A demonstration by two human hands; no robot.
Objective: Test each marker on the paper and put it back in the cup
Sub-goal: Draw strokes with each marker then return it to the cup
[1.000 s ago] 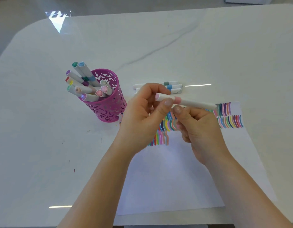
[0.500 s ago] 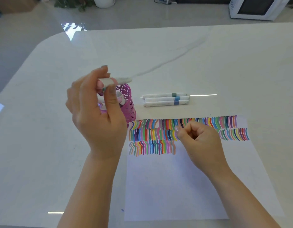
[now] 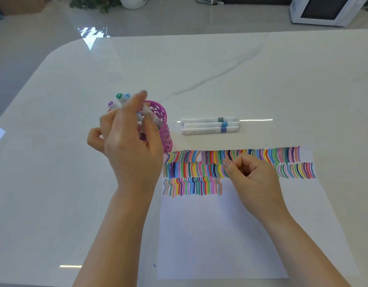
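The marker (image 3: pixel 148 112), a second ago held by both hands over the paper (image 3: pixel 220 235), is now pinched by the left hand (image 3: pixel 129 146) alone and entering the cup (image 3: pixel 167 131) at the paper's 10 o'clock (that one nearly done), the right hand (image 3: pixel 255 177) curled empty on the paper.

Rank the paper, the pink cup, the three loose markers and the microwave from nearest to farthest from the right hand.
From the right hand:
1. Paper, directly beneath it.
2. Three loose markers, lying side by side just beyond it.
3. Pink cup, off to its left, by the paper's corner.
4. Microwave, past the table at the far right.
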